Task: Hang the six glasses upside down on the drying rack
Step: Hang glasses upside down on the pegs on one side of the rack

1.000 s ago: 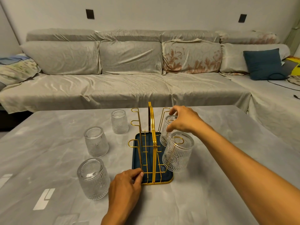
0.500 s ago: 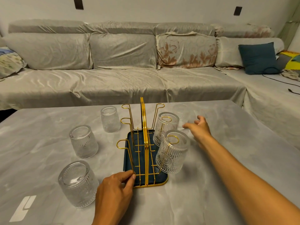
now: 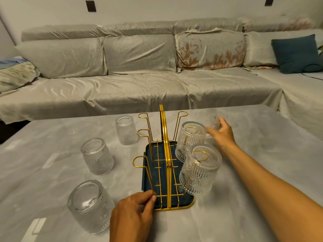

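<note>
A gold wire drying rack (image 3: 165,154) on a dark blue tray (image 3: 185,201) stands mid-table. Two ribbed glasses hang upside down on its right hooks: a near glass (image 3: 199,170) and a farther glass (image 3: 189,139). My right hand (image 3: 221,135) is closing around another glass (image 3: 208,119) behind the rack, blurred, at the table's far side. My left hand (image 3: 132,217) pinches the rack's near left wire. Three glasses stand upside down on the table to the left: a front glass (image 3: 90,206), a middle glass (image 3: 97,156) and a back glass (image 3: 126,130).
The grey marble-look table (image 3: 262,172) reaches to a covered grey sofa (image 3: 139,84) just behind its far edge. A dark blue cushion (image 3: 295,53) lies at the sofa's right end. The rack's three left hooks carry nothing.
My right hand let go of the farther hung glass, moved right and back, and now wraps a glass behind the rack. My left hand stays on the rack. The view shifted slightly.
</note>
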Tool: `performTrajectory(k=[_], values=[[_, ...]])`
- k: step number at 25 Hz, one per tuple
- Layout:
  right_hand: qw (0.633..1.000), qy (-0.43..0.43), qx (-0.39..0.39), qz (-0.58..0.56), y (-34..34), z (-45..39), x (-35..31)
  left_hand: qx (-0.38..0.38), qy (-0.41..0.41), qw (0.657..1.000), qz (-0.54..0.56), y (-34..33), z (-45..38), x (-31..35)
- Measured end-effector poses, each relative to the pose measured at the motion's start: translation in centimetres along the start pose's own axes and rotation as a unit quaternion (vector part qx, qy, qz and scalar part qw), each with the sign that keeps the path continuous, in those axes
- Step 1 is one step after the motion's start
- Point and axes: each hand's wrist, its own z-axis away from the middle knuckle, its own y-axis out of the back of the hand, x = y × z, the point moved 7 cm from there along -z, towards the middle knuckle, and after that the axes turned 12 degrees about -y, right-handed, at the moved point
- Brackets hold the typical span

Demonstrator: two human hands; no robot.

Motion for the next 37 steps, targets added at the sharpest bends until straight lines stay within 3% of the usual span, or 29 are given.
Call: performTrajectory(k=[4,9,12,22,28,37], values=[[0.996,0.075,0.043,-0.036,4.9,2.4,-4.9,0.024,-0.006,0.999,0.021,0.2,0.5,0.2],[0.996,0.077,0.043,0.009,7.5,4.3,-12.8,0.044,0.002,0.999,0.031,0.4,0.8,0.3],[0.991,0.123,0.055,-0.004,7.6,5.6,-16.6,0.048,0.009,0.999,0.018,0.3,0.8,0.3],[0.934,0.28,0.033,0.218,1.6,8.8,-20.1,0.046,0.01,0.999,0.009,0.2,0.8,0.3],[0.918,0.259,0.007,0.3,-2.4,7.5,-18.3,0.037,-0.003,0.999,-0.001,0.1,0.5,0.4],[0.937,0.151,-0.046,0.311,-5.6,5.3,-15.2,0.027,-0.006,0.999,-0.016,0.1,0.4,0.6]])
